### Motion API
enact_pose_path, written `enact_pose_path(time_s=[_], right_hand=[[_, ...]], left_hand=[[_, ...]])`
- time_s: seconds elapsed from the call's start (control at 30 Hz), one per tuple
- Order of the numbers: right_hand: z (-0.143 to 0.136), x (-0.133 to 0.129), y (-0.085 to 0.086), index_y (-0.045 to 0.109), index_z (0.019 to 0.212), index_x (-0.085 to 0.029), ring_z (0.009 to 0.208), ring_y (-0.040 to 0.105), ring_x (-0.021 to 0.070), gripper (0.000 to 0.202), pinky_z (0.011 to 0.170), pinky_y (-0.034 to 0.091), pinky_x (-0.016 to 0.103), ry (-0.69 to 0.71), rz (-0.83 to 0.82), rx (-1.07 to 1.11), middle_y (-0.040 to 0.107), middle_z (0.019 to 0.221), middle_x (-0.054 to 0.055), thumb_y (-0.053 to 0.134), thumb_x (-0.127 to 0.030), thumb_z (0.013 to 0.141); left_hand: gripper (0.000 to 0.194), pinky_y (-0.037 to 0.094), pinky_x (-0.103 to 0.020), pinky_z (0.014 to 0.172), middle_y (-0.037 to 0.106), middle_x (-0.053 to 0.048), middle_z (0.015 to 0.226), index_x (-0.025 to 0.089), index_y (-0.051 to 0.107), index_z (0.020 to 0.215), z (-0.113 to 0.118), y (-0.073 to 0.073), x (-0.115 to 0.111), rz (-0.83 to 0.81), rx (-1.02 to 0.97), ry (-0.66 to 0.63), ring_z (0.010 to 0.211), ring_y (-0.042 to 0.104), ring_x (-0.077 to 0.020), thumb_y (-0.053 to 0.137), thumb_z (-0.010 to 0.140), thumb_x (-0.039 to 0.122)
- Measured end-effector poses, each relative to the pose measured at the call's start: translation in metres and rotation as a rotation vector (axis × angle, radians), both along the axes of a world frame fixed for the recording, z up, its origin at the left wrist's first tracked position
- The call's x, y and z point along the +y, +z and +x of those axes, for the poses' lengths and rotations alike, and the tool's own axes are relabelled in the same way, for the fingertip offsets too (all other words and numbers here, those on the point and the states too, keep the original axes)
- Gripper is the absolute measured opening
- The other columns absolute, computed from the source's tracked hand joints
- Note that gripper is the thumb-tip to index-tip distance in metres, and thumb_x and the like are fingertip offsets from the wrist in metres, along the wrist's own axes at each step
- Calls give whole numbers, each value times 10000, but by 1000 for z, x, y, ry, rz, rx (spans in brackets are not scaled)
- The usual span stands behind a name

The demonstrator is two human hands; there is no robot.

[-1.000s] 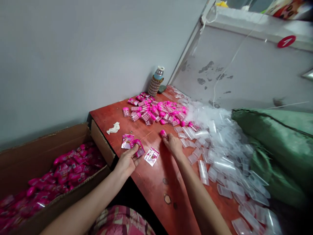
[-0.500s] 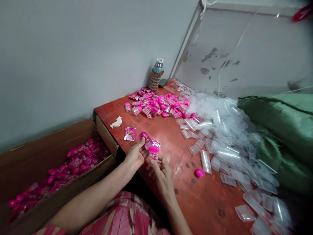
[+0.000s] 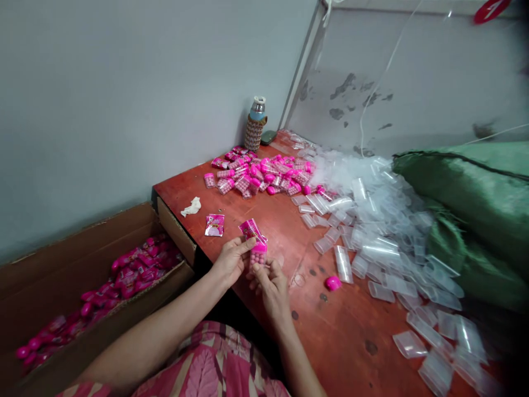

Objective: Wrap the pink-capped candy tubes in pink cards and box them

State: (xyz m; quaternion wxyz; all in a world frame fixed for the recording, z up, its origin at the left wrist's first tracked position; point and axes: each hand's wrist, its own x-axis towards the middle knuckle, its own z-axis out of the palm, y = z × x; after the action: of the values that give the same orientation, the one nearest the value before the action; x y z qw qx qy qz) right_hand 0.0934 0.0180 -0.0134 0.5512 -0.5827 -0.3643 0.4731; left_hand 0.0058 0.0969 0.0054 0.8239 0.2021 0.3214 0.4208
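Note:
My left hand point(image 3: 232, 259) is closed, its thumb pressing a shiny pink sachet point(image 3: 251, 228) with printed lettering. In my right hand point(image 3: 273, 288) is a small clear candy box point(image 3: 258, 257), upright, with pink balls inside and a pink top. The sachet overlaps the upper end of the box, and the two touch; whether one is inside the other I cannot tell. Another pink sachet point(image 3: 215, 225) lies flat on the red table point(image 3: 314, 342) just beyond my left hand. A loose pink cap point(image 3: 333, 283) rests to the right of my right hand.
Filled candy boxes point(image 3: 248, 176) are heaped at the back, near a bottle in a knitted cover point(image 3: 254, 129). Clear empty tubes point(image 3: 380, 253) spread over the right side, beside a green sack point(image 3: 467, 182). A cardboard box point(image 3: 74, 242) at left holds pink packs point(image 3: 132, 270). Crumpled tissue point(image 3: 190, 207) lies near the edge.
My left hand has brought the pink sachet over against the top of the candy box; before, they were apart, side by side. The view has shifted slightly to the right.

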Motion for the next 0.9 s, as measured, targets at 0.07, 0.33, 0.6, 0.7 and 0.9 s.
enact_pose_path(time_s=[0.07, 0.33, 0.6, 0.7, 0.9], right_hand=[[0, 0, -1, 494, 917, -185, 459, 508, 84, 227, 403, 367, 173, -18, 8, -13, 594, 629, -16, 530, -376, 800], [6, 3, -3, 499, 894, -177, 422, 498, 74, 205, 383, 347, 163, 85, 34, 159, 598, 604, -13, 527, -358, 803], [5, 5, -2, 511, 897, -174, 432, 494, 72, 230, 398, 359, 164, 38, 41, 99, 587, 590, -22, 560, -363, 776], [4, 5, -1, 507, 883, -174, 426, 491, 75, 230, 390, 359, 168, 39, 38, 101, 593, 588, -19, 559, -370, 774], [4, 5, 2, 516, 845, -177, 393, 466, 71, 223, 364, 323, 163, 71, 23, 177, 584, 560, -27, 564, -381, 770]], left_hand=[[217, 431, -189, 465, 607, -18, 598, 101, 571, 700, 1, -1, 0, 11, 28, -19, 502, 549, -91, 732, 603, 210], [299, 367, -229, 343, 569, -41, 488, 62, 605, 631, -4, 3, 4, 134, 135, -222, 364, 479, -108, 659, 669, 353], [258, 397, -216, 426, 572, -31, 481, 78, 612, 558, -6, 2, 9, 227, 212, -195, 417, 501, -95, 696, 629, 311], [217, 375, -210, 398, 574, -30, 475, 79, 642, 604, -6, 3, 6, 250, 240, -213, 396, 490, -93, 696, 630, 288], [200, 419, -208, 472, 612, -70, 535, 58, 659, 635, -8, 8, 7, 220, 212, -260, 461, 535, -103, 692, 640, 255]])
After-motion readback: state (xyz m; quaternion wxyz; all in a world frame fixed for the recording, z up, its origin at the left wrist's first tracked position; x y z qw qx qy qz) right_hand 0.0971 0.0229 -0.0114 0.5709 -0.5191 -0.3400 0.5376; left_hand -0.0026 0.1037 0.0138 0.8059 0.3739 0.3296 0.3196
